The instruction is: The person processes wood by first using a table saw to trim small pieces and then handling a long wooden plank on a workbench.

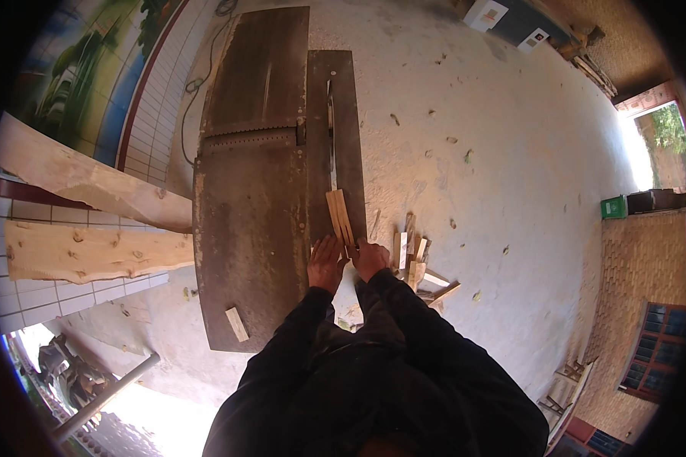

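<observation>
Wooden strips (pixel 338 212) lie lengthwise on the narrow saw table (pixel 349 143), side by side with dark lines between them. Their far end is at the near end of the slot, where a circular saw blade (pixel 331 128) shows edge-on; whether the two touch is unclear. My left hand (pixel 324 264) lies rather flat at the strips' near left side, thumb toward their end. At the near right, my right hand (pixel 371 258) has its fingers curled against the same end. Both hands steady the strips, partly hiding that end.
Left of the saw slot is a wide rusty jointer bed (pixel 251 217) with a cutter drum (pixel 251 139) across it. A small wood block (pixel 236 324) rests on its near corner. Wood offcuts (pixel 416 268) are heaped on the floor at right. Large planks (pixel 100 251) stand left; a cable (pixel 191 108) runs behind.
</observation>
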`<state>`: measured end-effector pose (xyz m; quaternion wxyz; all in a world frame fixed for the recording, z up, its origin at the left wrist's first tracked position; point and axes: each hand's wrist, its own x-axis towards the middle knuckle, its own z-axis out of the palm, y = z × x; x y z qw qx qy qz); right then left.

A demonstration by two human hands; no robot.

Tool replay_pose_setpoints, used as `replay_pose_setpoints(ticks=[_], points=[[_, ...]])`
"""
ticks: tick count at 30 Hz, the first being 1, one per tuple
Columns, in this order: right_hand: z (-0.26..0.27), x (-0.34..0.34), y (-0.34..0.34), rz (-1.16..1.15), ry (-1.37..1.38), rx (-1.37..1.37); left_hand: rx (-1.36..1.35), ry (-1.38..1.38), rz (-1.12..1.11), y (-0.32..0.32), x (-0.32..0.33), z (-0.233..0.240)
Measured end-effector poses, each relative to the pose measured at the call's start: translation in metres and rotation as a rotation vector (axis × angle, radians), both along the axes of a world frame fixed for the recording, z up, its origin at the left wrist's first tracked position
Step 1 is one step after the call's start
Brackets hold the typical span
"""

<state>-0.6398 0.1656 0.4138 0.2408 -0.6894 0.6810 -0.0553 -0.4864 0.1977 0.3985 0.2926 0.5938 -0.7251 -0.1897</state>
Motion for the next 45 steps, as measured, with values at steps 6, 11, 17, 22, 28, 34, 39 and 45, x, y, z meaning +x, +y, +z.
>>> replay_pose_setpoints(ticks=[6, 11, 17, 22, 28, 34, 39, 45], points=[[-0.003, 0.002, 0.003, 0.093, -0.127, -0.086, -0.062, 0.01, 0.01, -0.009, 0.017, -0.017], [-0.011, -0.01, -0.006, 0.245, -0.074, -0.094, -0.052, 0.028, -0.015, -0.014, 0.019, -0.01], [-0.008, -0.005, -0.015, 0.273, -0.005, -0.051, -0.058, 0.008, -0.067, -0.023, 0.028, -0.003], [-0.001, 0.004, -0.025, 0.29, 0.023, -0.127, -0.058, -0.024, -0.041, -0.028, 0.034, -0.012], [-0.007, 0.007, -0.032, 0.252, 0.035, -0.088, -0.08, -0.002, -0.011, -0.041, 0.037, -0.011], [-0.02, 0.003, -0.036, 0.249, -0.023, -0.132, -0.102, 0.025, -0.019, -0.047, 0.037, -0.015], [-0.019, 0.006, -0.038, 0.244, -0.027, -0.156, -0.137, 0.01, 0.001, -0.049, 0.037, -0.02], [-0.019, 0.011, -0.038, 0.201, 0.011, -0.121, -0.088, 0.038, -0.009, -0.051, 0.038, -0.016]])
